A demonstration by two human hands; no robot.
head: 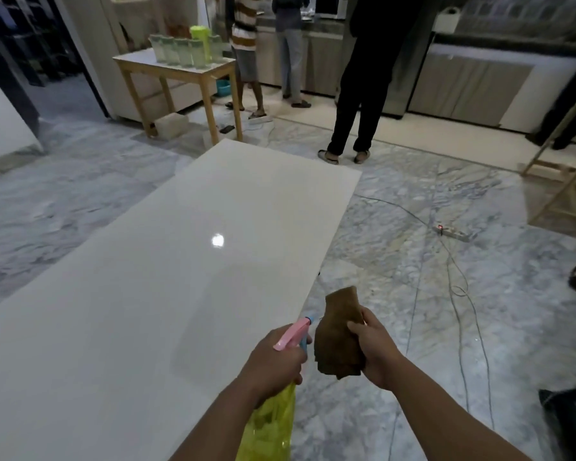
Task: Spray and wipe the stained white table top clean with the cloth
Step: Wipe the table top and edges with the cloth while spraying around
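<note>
The glossy white table top (153, 294) stretches away from me, with a lamp glare near its middle and no clear stain visible. My left hand (273, 357) grips a yellow spray bottle (270, 427) by its pink and blue trigger head (295, 332), held over the table's right edge with the nozzle pointing away from me. Just right of it, my right hand (375, 351) holds a folded brown cloth (338, 337) upright above the floor, beside the table edge.
Marble floor surrounds the table. Cables and a power strip (453, 232) lie on the floor to the right. Three people stand at the kitchen counter beyond; the nearest, in dark trousers (360, 94), is just past the far corner. A wooden side table (180, 71) carries green containers.
</note>
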